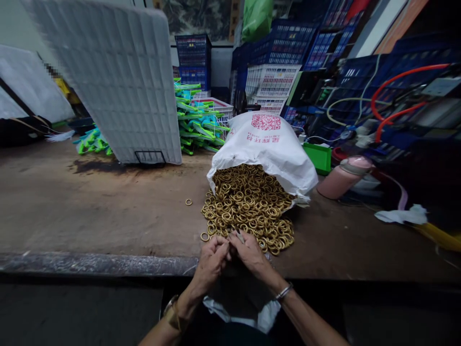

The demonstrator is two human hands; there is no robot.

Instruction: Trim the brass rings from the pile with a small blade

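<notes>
Head view shows a brown desk [108, 206] carrying a white sack [266, 139] with red print, its mouth facing the front edge. Dull-gold rings [248, 206], plain, round and similar in size, heap from that mouth almost to the edge. There, the left hand [212, 259] and right hand [252, 254] have narrowed fingers nearly meeting; I cannot tell what they pinch. One loose ring [188, 205] lies left of the heap.
</notes>
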